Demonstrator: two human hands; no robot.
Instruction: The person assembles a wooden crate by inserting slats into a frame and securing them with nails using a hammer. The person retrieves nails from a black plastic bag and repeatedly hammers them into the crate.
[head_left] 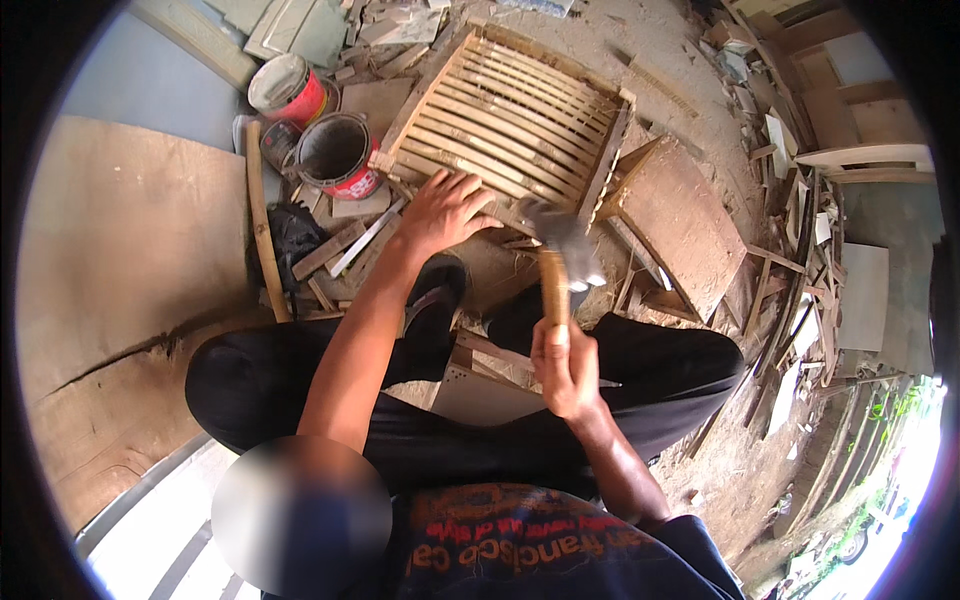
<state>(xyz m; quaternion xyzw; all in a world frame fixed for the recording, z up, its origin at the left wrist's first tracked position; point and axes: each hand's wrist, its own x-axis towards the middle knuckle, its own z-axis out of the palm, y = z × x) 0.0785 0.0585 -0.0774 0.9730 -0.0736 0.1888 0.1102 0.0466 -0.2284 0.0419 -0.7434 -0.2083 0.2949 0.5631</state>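
A slatted wooden frame (505,115), made of thin parallel strips between side rails, sits on the ground in front of my feet. My left hand (445,212) is at its near edge, left of the middle, with the fingers bent over the near rail; whether a small piece is also between them is hidden. My right hand (567,370) grips the wooden handle of a hammer (553,285) above my lap. The hammer's metal head, smeared by motion, points away from me, close to the frame's near right corner.
Two red buckets (352,188) (285,90) stand left of the frame, beside wood offcuts and a dark bag (293,240). At right lies a brown wooden box or panel (680,225). Scrap wood (790,300) piles along the right. A large board (130,230) rises at left.
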